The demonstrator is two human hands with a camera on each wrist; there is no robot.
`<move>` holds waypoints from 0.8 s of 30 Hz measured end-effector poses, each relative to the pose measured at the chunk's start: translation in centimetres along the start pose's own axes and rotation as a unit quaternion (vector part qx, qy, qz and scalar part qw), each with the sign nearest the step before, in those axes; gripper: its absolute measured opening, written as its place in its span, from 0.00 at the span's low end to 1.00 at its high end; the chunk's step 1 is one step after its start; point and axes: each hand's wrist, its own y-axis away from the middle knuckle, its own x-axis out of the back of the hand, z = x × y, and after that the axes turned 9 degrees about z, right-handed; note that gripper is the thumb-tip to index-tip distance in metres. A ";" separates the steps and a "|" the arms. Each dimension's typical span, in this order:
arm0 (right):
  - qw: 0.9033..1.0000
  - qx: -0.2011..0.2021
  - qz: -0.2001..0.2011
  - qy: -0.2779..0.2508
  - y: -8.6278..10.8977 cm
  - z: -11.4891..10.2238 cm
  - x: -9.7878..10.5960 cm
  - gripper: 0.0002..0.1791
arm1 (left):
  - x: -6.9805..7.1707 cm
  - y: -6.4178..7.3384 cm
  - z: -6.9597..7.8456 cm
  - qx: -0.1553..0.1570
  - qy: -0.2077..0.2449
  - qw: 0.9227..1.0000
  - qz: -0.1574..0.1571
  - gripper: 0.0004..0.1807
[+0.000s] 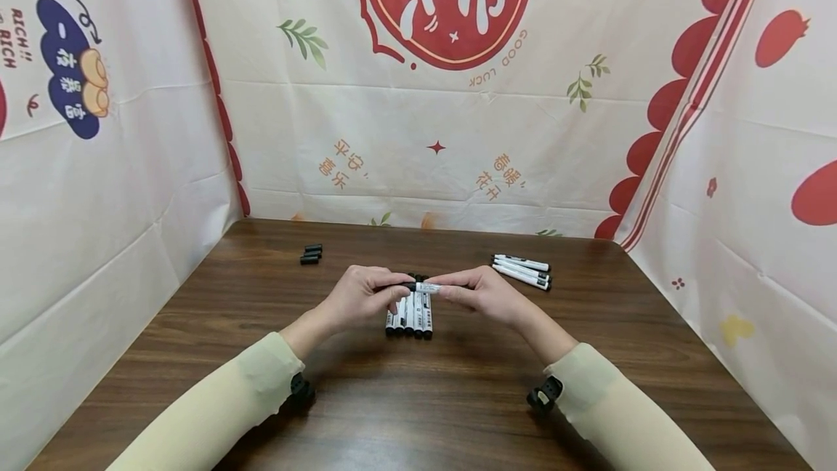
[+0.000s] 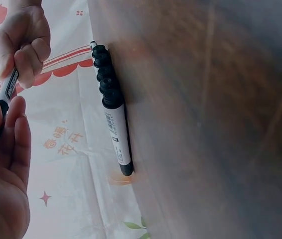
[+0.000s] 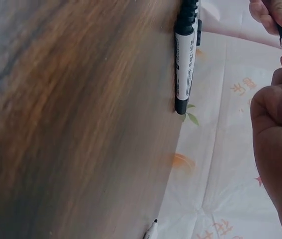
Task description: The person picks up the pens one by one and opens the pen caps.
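Both hands hold one whiteboard marker [image 1: 428, 287] between them, level above the table. My left hand [image 1: 356, 300] pinches its black cap end between thumb and fingers. My right hand [image 1: 484, 296] grips the white barrel from the other end. In the left wrist view the marker [image 2: 9, 85] shows white barrel between the two hands. Just below and behind them, a row of capped markers [image 1: 418, 320] lies side by side on the table, partly covered by the hands. Their black ends show in a line in the left wrist view.
The dark wooden table [image 1: 405, 398] carries small black caps [image 1: 310, 260] at the back left. At the back right lies a group of white markers [image 1: 523, 265], with at least one bare tip showing in the right wrist view. Printed cloth [image 1: 418, 115] encloses the back and sides.
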 end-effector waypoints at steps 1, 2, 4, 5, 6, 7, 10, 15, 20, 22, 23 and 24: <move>1.000 0.012 0.008 0.019 0.1 0.0 0.3 0.16 | 0.2 0.0 -0.1 0.017 0.009 1.000 0.002 0.11; 0.999 0.025 0.018 0.039 0.3 0.2 0.7 0.16 | 0.6 0.1 -0.2 0.037 0.017 0.999 0.004 0.11; 0.995 0.040 0.045 0.080 0.8 0.4 1.6 0.16 | 1.4 0.3 -0.5 0.084 0.027 0.996 0.012 0.11; 0.993 0.043 0.058 0.096 1.0 0.6 2.1 0.16 | 1.8 0.4 -0.6 0.103 0.032 0.994 0.019 0.10; 0.991 0.044 0.066 0.105 1.3 0.8 2.6 0.16 | 2.2 0.6 -0.8 0.117 0.036 0.992 0.024 0.10; 0.991 0.039 0.071 0.107 1.5 1.0 3.0 0.16 | 2.6 0.6 -0.9 0.127 0.036 0.991 0.025 0.10; 0.993 0.021 0.064 0.101 1.9 1.4 3.6 0.17 | 3.1 0.7 -1.2 0.130 0.032 0.991 0.015 0.12; 0.996 0.003 0.046 0.075 2.1 1.8 3.4 0.17 | 3.3 0.9 -1.4 0.147 0.044 0.988 0.001 0.14; 0.997 -0.004 0.045 0.060 2.4 2.1 3.1 0.17 | 3.7 1.2 -1.6 0.172 0.038 0.984 -0.006 0.16; 0.997 -0.001 0.045 0.060 2.5 2.3 3.2 0.16 | 4.0 1.2 -1.6 0.180 0.040 0.983 -0.008 0.16; 0.997 -0.001 0.045 0.061 2.5 2.4 3.3 0.16 | 4.2 1.2 -1.7 0.182 0.041 0.982 -0.010 0.17; 0.997 0.000 0.044 0.061 2.6 2.5 3.4 0.16 | 4.3 1.2 -1.7 0.183 0.042 0.982 -0.012 0.17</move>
